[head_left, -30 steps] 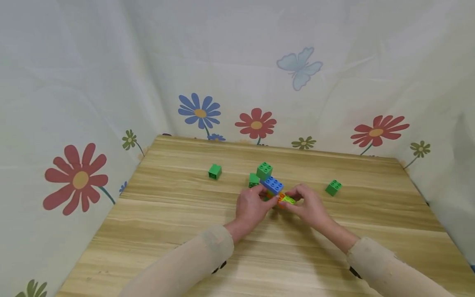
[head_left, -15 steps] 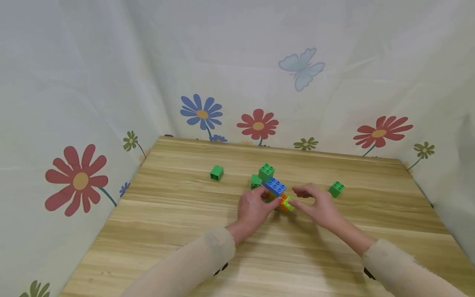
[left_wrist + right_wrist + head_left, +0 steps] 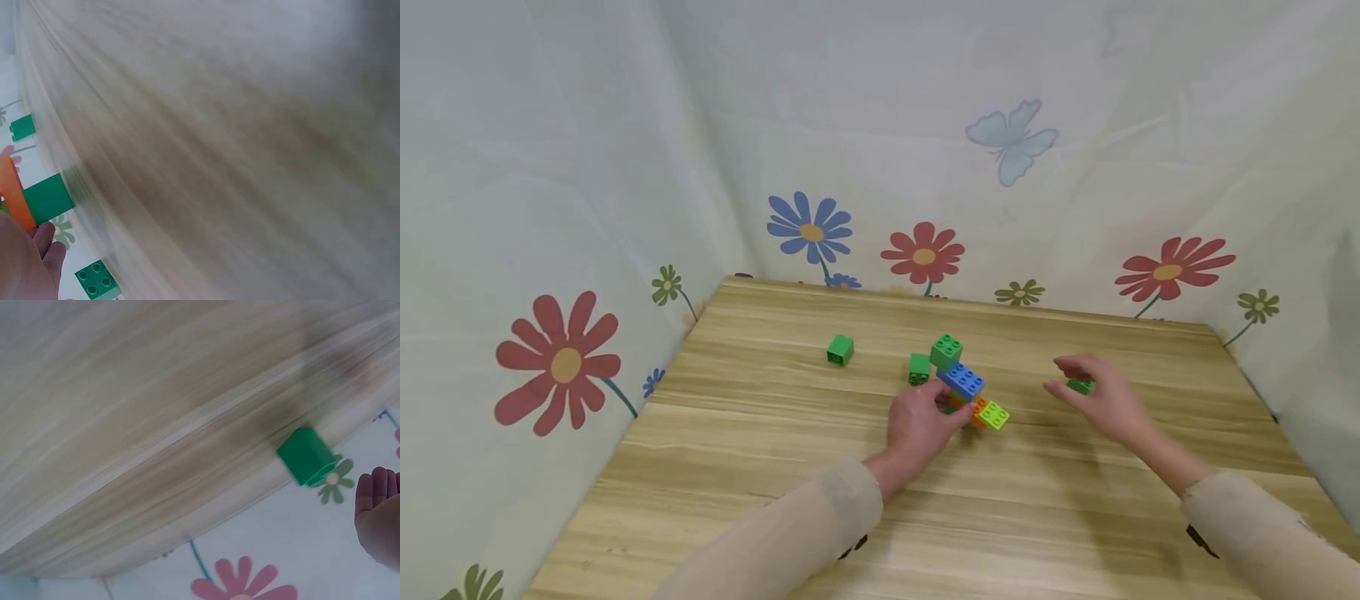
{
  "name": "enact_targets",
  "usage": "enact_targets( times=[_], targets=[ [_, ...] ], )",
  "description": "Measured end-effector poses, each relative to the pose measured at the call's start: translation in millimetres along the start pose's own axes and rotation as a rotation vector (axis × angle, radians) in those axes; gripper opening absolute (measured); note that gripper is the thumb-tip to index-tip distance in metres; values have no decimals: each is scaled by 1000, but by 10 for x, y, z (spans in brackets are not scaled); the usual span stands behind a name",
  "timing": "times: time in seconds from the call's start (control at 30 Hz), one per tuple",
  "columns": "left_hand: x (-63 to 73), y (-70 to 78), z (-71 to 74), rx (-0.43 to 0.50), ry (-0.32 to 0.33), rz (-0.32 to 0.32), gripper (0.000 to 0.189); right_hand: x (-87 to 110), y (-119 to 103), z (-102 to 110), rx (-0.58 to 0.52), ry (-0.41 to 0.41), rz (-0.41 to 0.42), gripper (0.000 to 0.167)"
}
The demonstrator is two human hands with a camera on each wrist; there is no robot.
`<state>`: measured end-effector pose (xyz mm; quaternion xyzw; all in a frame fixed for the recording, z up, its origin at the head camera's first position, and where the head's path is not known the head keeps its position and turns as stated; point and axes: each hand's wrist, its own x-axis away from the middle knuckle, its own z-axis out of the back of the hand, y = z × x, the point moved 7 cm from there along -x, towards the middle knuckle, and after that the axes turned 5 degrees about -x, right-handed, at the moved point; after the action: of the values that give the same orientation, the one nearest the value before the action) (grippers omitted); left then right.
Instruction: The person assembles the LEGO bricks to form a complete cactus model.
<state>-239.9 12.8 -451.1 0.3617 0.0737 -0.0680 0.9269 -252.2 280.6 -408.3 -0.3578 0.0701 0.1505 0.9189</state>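
My left hand (image 3: 917,421) holds a built-up cluster of toy building bricks over the table. In it a green brick (image 3: 947,352) tops one end of a blue brick (image 3: 966,380). Lower down are an orange brick (image 3: 980,410) and a lime brick (image 3: 994,415), which sticks out to the right. From the left wrist, a green brick (image 3: 49,199) shows attached to the orange piece (image 3: 17,197). My right hand (image 3: 1108,402) reaches over a loose green brick (image 3: 1081,385), fingers and thumb apart and partly covering it. The right wrist view shows this brick (image 3: 306,456) away from the fingers.
Two more loose green bricks lie on the wooden table (image 3: 760,433): one brick (image 3: 840,351) toward the back left, another brick (image 3: 919,369) just behind my left hand. A flower-printed cloth (image 3: 865,142) stands behind and along the table's sides.
My right hand has let go of the lime brick and moved right to the loose green brick. My left hand keeps its hold on the cluster, whose lime brick is now uncovered.
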Motion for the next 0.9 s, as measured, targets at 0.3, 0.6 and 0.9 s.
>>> enact_targets(
  times=[0.3, 0.6, 0.9],
  targets=[
    [26, 60, -40, -11, -12, -9, 31, 45, 358, 183, 98, -20, -44, 63],
    [34, 118, -104, 3, -22, -7, 30, 43, 666, 222, 148, -78, -110, 76],
    [35, 178, -119, 1, -16, -21, 29, -32, 772, 133, 73, -120, -127, 74]
  ],
)
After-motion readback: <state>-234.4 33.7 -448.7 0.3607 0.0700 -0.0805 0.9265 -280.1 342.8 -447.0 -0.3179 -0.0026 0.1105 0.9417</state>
